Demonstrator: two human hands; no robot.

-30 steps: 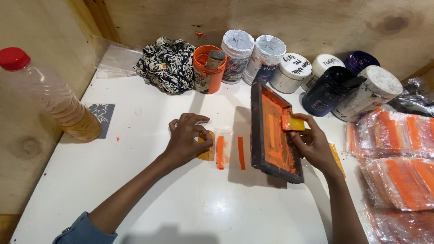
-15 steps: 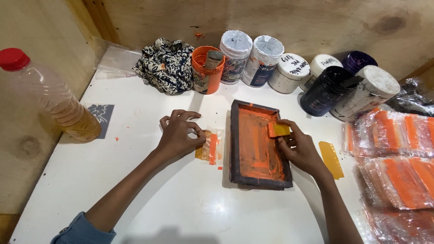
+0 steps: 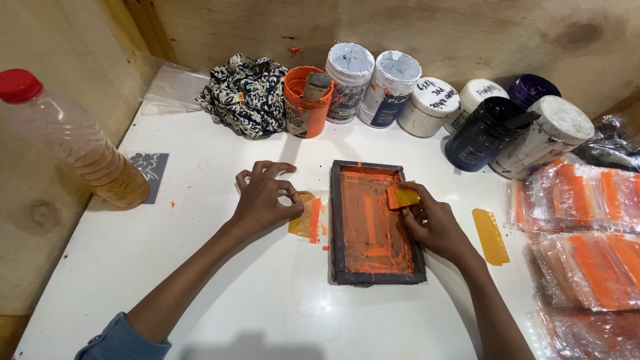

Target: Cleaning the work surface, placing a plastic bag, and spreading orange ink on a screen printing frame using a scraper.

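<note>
A: Report the position of the screen frame (image 3: 375,223) relative to each hand.

B: It lies flat on the white table (image 3: 220,293), long axis running away from the person. The right hand (image 3: 433,223) rests at the frame's right rail, fingers closed around a small yellow squeegee (image 3: 403,197) set on the orange-inked mesh near the far end. The left hand (image 3: 263,200) is left of the frame, fingertips pinching a clear film piece with an orange stripe (image 3: 309,217) (just beside the frame's left rail).

A: Containers?

B: An open orange tub (image 3: 305,101) holds a stick; the other jars (image 3: 467,113) behind the frame are lidded.
</note>
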